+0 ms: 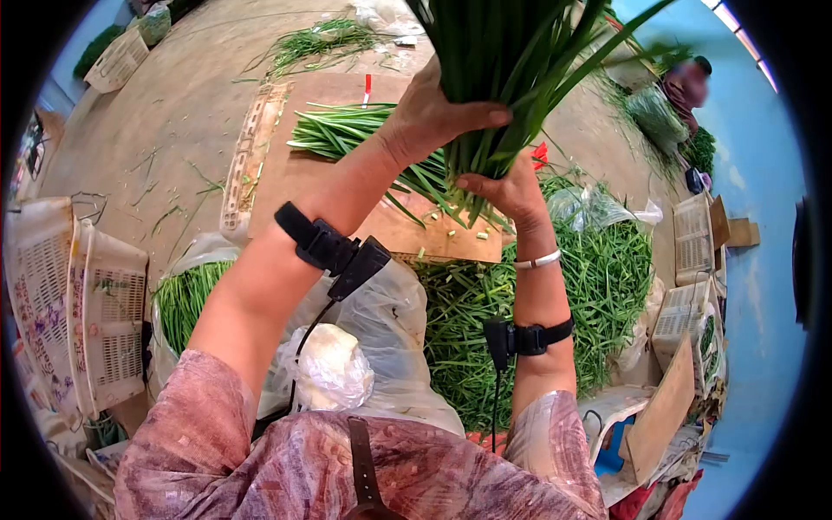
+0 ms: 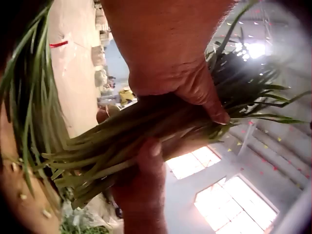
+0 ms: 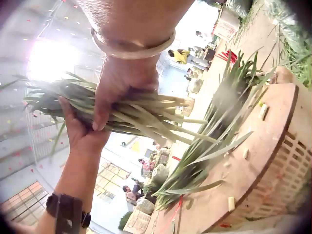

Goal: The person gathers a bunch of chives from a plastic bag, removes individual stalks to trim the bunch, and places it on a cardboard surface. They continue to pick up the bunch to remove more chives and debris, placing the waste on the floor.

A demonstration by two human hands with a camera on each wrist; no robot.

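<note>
Both hands grip one thick bunch of garlic chives (image 1: 511, 69), raised over the work board (image 1: 282, 195) with its leaves pointing up and away. My left hand (image 1: 438, 111) wraps it higher up, thumb across the stems. Lower down, near the pale stem ends, my right hand (image 1: 513, 186) holds it with the thumb in front. The left wrist view shows both thumbs (image 2: 153, 148) pressed on the stems. Another pile of chives (image 1: 334, 130) lies on the board, beside a red strip (image 1: 367, 89). Small cut stem bits (image 3: 245, 153) are scattered along the board's edge.
Loose green leaves (image 1: 563, 303) heap up below the board on the right. A plastic-lined container of chives (image 1: 192, 295) stands at left, with a white wrapped bundle (image 1: 334, 368) near my lap. White crates (image 1: 108, 303) stand far left. Another person (image 1: 685, 87) sits at the back right.
</note>
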